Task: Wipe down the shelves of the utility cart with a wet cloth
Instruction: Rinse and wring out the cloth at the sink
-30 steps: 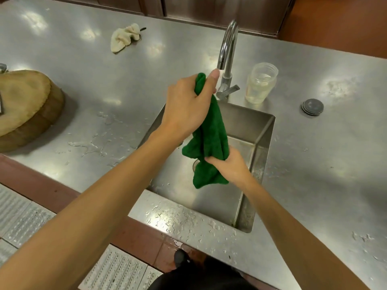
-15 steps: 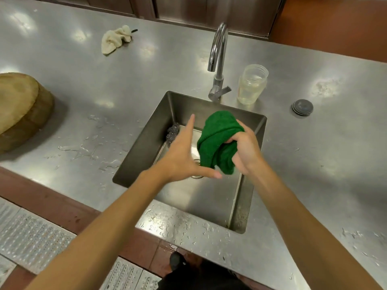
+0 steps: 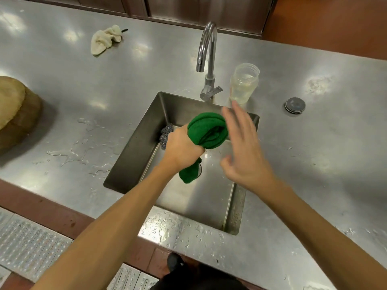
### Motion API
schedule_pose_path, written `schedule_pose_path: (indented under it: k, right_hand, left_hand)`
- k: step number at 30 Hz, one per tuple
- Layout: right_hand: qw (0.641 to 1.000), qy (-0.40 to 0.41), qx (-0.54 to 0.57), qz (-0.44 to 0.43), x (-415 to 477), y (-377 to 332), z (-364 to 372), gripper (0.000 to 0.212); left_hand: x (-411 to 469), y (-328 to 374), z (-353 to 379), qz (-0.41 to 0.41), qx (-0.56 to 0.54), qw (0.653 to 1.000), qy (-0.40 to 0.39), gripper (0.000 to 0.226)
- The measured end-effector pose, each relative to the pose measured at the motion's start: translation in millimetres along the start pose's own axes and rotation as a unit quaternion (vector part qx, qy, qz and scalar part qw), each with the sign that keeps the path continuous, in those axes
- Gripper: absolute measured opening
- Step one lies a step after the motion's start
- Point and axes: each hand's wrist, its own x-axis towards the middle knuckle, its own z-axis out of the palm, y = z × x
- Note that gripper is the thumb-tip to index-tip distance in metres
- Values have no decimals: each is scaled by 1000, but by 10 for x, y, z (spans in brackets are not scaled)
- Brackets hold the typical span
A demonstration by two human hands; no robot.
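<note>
Left hand [image 3: 181, 146] was clenched around the green cloth [image 3: 208, 130], bunched above the sink [image 3: 234, 218]; a tail hung below the fist. Right hand [image 3: 244, 147] was spread flat, fingers apart, just beside the cloth. Faucet [image 3: 207, 51] behind, jar [image 3: 244, 84] beside it.

Deep green cloth [image 3: 208, 130], plain, no pattern. Dull silver-grey steel counter [image 3: 314, 164] with pale glare patches and clear water drops. Darker grey sink [image 3: 188, 201] walls. Bright chrome tap [image 3: 207, 49]. Speckled grey steel scourer [image 3: 165, 132]. Clear jar [image 3: 244, 83], faintly yellowish. Cream-white rag [image 3: 104, 38], crumpled. Tan and brown wooden block [image 3: 14, 109]. Dark grey round plug [image 3: 294, 105]. Reddish-brown floor [image 3: 52, 208], with silvery grating [image 3: 27, 248] dotted in a regular stud pattern.
</note>
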Motion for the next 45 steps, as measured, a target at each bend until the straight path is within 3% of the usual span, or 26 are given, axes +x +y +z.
schedule_pose_path:
  k: [3, 8, 12, 16, 19, 22, 26, 28, 30, 32, 35, 37, 40, 43, 45]
  right_hand:
    - [978, -8, -179, -102, 34, 100, 94, 113]
    - [976, -56, -196, -80, 316, 269, 186, 105]
    - [972, -139, -185, -30, 460, 282, 202, 67]
    - [962, -207, -169, 58, 551, 159, 204, 34]
    - [956, -255, -113, 93, 599, 126, 220, 16]
    - [953, -261, -126, 87, 649, 182, 228, 18]
    - [946, -224, -228, 58, 632, 321, 283, 38]
    - [943, -198, -262, 50, 598, 390, 318, 43]
    - [943, -172, -283, 34, 559, 402, 321, 39]
    - [946, -141, -292, 8, 519, 350, 310, 36]
    - [953, -93, -283, -58, 443, 173, 322, 37]
    - [958, -87, -268, -60, 416, 57, 313, 40]
    - [971, -104, -209, 52, 420, -1, 263, 33]
    - [974, -143, -27, 172, 440, -24, 201, 22]
    - [947, -184, 137, 224, 469, -28, 148, 22]
  left_hand:
    - [17, 15, 10, 24, -14, 999, -32, 10]
    - [-36, 137, 134, 62, -6, 994, -89, 17]
    - [24, 72, 129, 46, 105, 989, -91, 28]
    - [13, 58, 58, 23, 243, 966, -82, 10]
    - [-25, 95, 53, 47, 294, 953, -52, 25]
    - [-47, 84, 129, -6, 225, 974, -35, 38]
    - [-167, 118, 102, -163, 51, 982, -78, 99]
    - [-279, 128, 41, -283, -169, 939, -97, 92]
    - [-330, 73, 42, -412, -392, 815, -113, 68]
    - [-298, -7, 101, -464, -529, 701, -112, 75]
    - [-189, 19, 209, -420, -618, 656, -105, 72]
    - [-102, 116, 187, -391, -641, 658, -45, 48]
    - [78, 236, 120, -350, -620, 702, 29, 22]
    - [226, 347, 118, -295, -563, 765, 104, 10]
    - [288, 436, 123, -264, -503, 812, 134, 15]
